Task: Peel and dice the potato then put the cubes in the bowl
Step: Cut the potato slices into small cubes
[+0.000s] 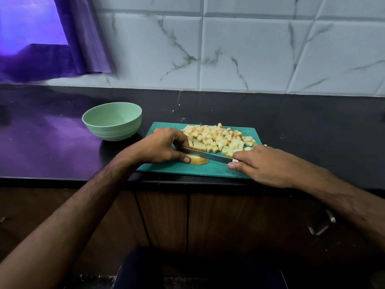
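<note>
Potato (198, 159), what remains uncut, is a pale slab lying flat near the front left of a green cutting board (208, 172), pinned under the curled fingertips of the left hand (161, 146). The right hand (262, 163) is wrapped around a knife (206, 154) handle, and the blade lies across the slab. Behind the blade sits a heap of finished cubes (220, 136), filling the back of the board. A light green bowl (112, 121) stands on the dark counter (312, 122) just left of the board (nothing is visible inside it). To cut well, it seems wise to keep the left fingertips tucked back from the edge, press straight down, and space the cuts to match the existing cubes.
</note>
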`<state>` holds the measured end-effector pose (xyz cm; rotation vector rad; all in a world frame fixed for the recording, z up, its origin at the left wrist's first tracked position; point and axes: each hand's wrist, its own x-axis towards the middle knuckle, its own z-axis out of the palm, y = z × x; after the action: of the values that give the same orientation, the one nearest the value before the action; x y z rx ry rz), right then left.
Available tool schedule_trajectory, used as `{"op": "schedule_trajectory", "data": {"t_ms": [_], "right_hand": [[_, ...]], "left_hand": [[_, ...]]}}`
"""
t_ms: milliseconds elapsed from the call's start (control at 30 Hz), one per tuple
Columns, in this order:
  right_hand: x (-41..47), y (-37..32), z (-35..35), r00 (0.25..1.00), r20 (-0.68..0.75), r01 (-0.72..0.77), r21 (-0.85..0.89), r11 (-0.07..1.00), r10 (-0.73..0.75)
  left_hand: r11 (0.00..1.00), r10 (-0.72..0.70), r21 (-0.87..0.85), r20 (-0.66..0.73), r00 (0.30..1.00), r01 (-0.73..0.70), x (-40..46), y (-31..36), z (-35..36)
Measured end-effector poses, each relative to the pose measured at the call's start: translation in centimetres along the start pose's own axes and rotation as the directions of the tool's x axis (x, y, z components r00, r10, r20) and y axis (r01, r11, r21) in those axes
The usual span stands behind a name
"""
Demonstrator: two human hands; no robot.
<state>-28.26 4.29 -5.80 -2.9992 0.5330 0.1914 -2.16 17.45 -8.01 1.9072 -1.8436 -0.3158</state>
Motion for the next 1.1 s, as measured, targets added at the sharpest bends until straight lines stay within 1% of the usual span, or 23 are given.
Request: {"op": "schedule_trajectory", "data": {"t_ms": [200,333,533,667,800,1000,1100], "right_hand": [[-0.1,-0.3,0.0,1.0,0.003,-0.018,-0.026,1.0,0.018],[0.0,-0.8,-0.3,0.999,0.034,-0.027,-0.084,0.996,0.03],[1.1,-1.3,0.0,0.997,0.07,-0.029,-0.024,0.999,0.031],[2.1,-2.2,0.2,0.999,0.044,-0.008,-0.022,1.0,0.009],[3.6,-3.4,0.1,1.0,0.022,0.022,-0.069,0.997,-0.021],[2.8,-3.0,-0.4,0.996,0.086,0.0,-0.027,1.0,0.003],[0.5,-1.8,-1.1,0.992,0.117,-0.034,-0.073,0.997,0.043]], "left_hand": [[1.0,-0.002,-0.017,0.006,1.0,0.002,0.0,0.1,0.0],[1.0,0.002,-0.021,0.002,1.0,-0.002,0.0,0.0,0.0],[1.0,0.009,-0.022,-0.006,1.0,-0.009,0.1,-0.2,0.1],[1.0,0.018,-0.014,-0.007,1.0,-0.018,0.2,-0.2,0.1],[0.999,0.028,0.017,-0.026,0.999,-0.027,0.3,-0.2,0.1],[0.999,0.03,0.02,-0.011,0.999,-0.03,0.2,-0.4,0.0],[0.999,0.032,-0.01,-0.014,0.999,-0.032,0.2,-0.7,0.2]]}}
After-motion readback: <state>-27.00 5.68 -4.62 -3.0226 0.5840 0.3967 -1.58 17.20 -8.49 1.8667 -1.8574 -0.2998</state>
